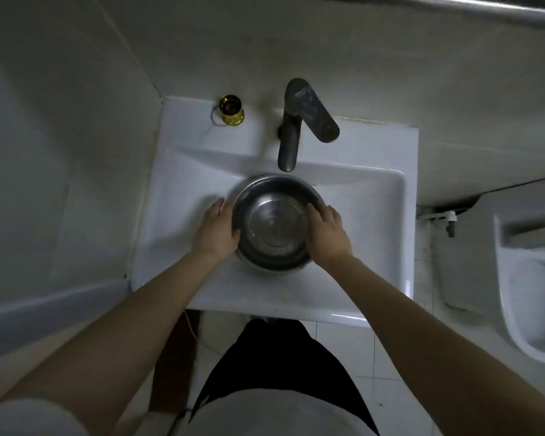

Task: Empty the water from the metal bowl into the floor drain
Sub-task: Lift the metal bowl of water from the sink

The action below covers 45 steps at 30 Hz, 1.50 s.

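Two bare hands grip a round, shiny metal bowl (276,223) from opposite sides. The left hand (216,229) clasps the bowl's left rim, thumb hooked over the edge and fingers reaching along the outside. The right hand (326,232) holds the right rim the same way, its thumb resting just inside the bowl. Both bare forearms stretch up from the bottom of the view.

The bowl sits upright in the basin of a white rectangular ceramic sink (375,215), roughly in the middle, just below the spout of a dark, dull metal tap (291,133) with a flat lever handle angled to the right. Whether the bowl holds water cannot be told; its inside looks glossy.

On the sink's back ledge, left of the tap, stands a small gold-coloured round container (231,110). Pale tiled walls surround the sink. To the right, well apart, is a white toilet (529,297). Below the sink's front edge, the person's dark clothing (274,366) shows above a light tiled floor (343,338).
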Available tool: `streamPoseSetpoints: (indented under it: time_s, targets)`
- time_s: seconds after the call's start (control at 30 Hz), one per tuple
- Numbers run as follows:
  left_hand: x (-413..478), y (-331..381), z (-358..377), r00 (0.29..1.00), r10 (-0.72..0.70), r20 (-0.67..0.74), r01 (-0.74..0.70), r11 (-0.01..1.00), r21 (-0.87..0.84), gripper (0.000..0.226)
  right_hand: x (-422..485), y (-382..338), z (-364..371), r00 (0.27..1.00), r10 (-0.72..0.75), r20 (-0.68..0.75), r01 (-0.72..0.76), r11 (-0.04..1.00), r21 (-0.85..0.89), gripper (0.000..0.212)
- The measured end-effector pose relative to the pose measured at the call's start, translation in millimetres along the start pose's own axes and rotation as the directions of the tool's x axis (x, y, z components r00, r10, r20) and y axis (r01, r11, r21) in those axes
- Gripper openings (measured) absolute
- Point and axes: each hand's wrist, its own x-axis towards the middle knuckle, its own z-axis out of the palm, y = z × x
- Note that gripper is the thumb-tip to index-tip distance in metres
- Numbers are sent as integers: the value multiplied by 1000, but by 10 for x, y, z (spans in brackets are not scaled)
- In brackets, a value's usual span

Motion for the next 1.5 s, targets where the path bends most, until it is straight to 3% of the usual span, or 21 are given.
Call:
streamPoseSetpoints:
  time_s: [0.13, 0.33, 0.47, 0.73, 1.1, 1.5]
  targets:
    - [69, -84, 69, 998, -54, 8, 54, 999, -6, 67, 36, 54, 80, 998, 63, 2, -64, 998, 30, 80]
    - [163, -117, 159, 989, -141, -44, 130, 972, -194, 38, 191, 104, 205, 968, 247, -39, -229, 937, 263, 64]
    - [223, -146, 219, 988, -152, -19, 145, 968, -203, 27, 263, 174, 269, 960, 270, -80, -243, 937, 249, 57]
    - [306, -188, 294, 981, -174, -80, 156, 968, -196, 23, 335, 276, 394, 933, 342, -111, -299, 909, 290, 53]
    - [284, -188, 326, 971, -220, -90, 193, 950, -244, 22, 431, 358, 410, 895, 440, -74, -388, 850, 355, 26]
    - [82, -161, 284, 968, -227, -107, 195, 950, -246, 22, 202, 296, 354, 892, 436, -122, -363, 850, 382, 24]
